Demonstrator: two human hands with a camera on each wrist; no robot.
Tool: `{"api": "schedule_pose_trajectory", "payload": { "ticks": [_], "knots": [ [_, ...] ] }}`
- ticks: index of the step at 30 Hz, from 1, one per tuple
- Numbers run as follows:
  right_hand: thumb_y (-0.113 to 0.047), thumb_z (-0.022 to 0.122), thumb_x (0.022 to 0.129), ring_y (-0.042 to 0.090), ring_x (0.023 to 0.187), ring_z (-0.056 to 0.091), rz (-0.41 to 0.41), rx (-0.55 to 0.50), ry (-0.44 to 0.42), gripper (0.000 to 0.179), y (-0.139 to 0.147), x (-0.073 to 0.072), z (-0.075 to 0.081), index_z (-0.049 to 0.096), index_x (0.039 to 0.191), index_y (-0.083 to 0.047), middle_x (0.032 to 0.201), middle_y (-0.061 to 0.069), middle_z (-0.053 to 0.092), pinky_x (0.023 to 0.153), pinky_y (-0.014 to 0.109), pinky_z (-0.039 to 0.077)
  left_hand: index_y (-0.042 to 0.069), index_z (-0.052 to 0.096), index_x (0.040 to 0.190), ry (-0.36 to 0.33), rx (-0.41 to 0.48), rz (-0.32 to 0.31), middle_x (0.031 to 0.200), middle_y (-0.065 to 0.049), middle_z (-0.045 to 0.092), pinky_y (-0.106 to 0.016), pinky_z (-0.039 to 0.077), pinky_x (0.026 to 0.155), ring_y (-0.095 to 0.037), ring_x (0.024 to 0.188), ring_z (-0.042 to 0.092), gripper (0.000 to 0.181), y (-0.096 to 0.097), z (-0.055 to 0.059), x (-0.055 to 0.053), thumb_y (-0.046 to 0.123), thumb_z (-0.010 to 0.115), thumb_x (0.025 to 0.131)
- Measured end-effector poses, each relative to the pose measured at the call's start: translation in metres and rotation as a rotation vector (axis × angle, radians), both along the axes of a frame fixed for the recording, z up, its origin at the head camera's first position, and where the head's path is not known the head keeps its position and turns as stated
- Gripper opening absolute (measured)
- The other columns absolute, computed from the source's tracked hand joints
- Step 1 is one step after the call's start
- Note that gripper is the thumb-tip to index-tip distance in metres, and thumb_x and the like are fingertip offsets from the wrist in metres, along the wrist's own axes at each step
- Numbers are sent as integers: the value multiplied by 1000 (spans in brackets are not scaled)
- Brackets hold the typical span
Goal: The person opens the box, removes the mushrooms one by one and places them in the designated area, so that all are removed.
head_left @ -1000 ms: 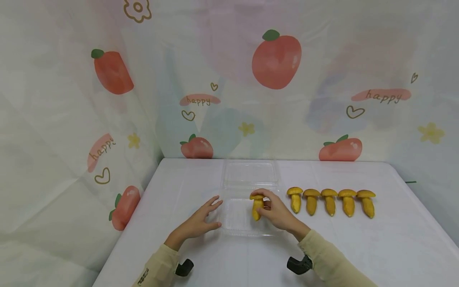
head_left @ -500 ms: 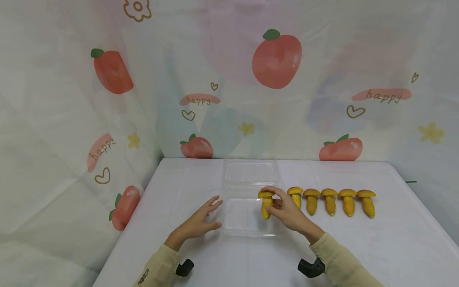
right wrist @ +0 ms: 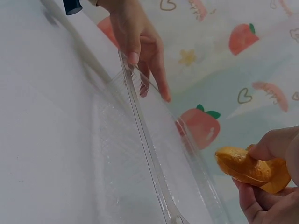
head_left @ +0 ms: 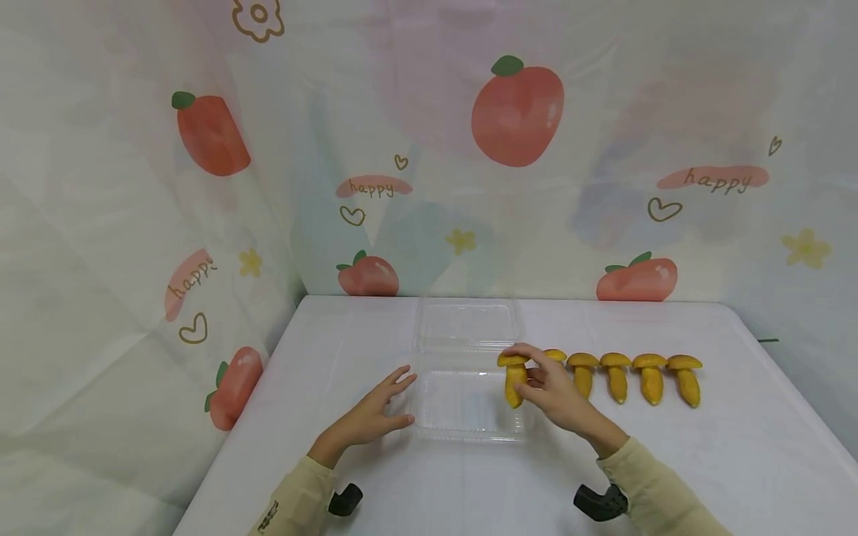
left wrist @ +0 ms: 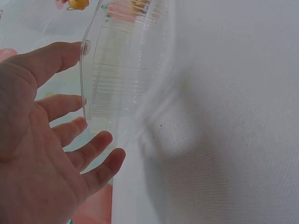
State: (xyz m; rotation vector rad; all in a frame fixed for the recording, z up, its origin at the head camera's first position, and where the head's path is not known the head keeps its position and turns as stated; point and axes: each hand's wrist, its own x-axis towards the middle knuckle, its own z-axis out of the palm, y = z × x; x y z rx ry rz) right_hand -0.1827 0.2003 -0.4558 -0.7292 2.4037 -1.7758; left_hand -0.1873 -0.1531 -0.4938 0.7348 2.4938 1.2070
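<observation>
My right hand (head_left: 559, 398) pinches a yellow toy mushroom (head_left: 514, 383) between thumb and fingers, cap up and stem down, over the right edge of a clear plastic clamshell box (head_left: 449, 402). In the right wrist view the same mushroom (right wrist: 240, 164) shows beyond the box's rim. The box's lid (head_left: 468, 325) lies back toward the wall. At the box's left side, my left hand (head_left: 367, 418) has its fingers spread. In the left wrist view, the thumb and some fingertips of the left hand (left wrist: 51, 135) are at the box's edge, seemingly touching it.
Right of the box lies a row of several yellow mushrooms (head_left: 617, 378); my right hand partly covers the leftmost one (head_left: 555, 355). A white cloth covers the table (head_left: 415, 491). A fruit-printed curtain (head_left: 429, 149) stands behind and at the left.
My right hand has moved right with the mushroom, from over the middle of the box to its right edge, now covering most of the row's leftmost mushroom. The left hand has stayed put.
</observation>
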Motion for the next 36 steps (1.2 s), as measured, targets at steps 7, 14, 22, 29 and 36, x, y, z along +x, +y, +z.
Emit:
{"api": "schedule_pose_trajectory", "payload": {
  "ticks": [7, 14, 22, 29, 36],
  "knots": [
    [13, 56, 93, 17, 100, 64, 1, -40, 74, 44, 13, 6, 1, 46, 136, 9, 131, 28, 48, 77, 20, 59, 2, 34, 157, 8, -2, -4, 170, -18, 16, -68, 38, 111, -44, 154, 23, 71, 1, 1, 0, 19, 67, 97],
    [13, 57, 93, 8, 101, 63, -14, -29, 121, 45, 26, 9, 4, 45, 137, 9, 129, 18, 53, 77, 19, 59, 2, 33, 157, 2, -2, 0, 170, -18, 15, -69, 37, 112, -44, 154, 22, 71, 1, 1, 1, 18, 67, 97],
    [14, 58, 92, -3, 105, 61, -45, 18, 157, 47, 37, 11, 5, 47, 138, 8, 130, 20, 54, 77, 19, 59, 1, 33, 157, 8, -13, -1, 170, -18, 15, -68, 30, 117, -44, 155, 20, 71, 2, 4, 2, 19, 67, 97],
    [17, 58, 91, -2, 109, 61, -56, -17, 193, 48, 49, 13, 7, 45, 137, 12, 130, -7, 56, 82, 13, 56, 3, 33, 157, 9, -20, 4, 170, -17, 16, -67, 28, 119, -43, 155, 20, 71, 2, 4, 1, 20, 67, 97],
    [15, 56, 93, 0, 105, 61, -80, 21, 165, 49, 61, 17, 9, 41, 139, 12, 132, -14, 52, 81, 12, 55, 2, 33, 157, 10, -16, 2, 170, -18, 16, -67, 28, 119, -43, 155, 20, 72, 1, 4, 1, 20, 68, 97]
  ]
}}
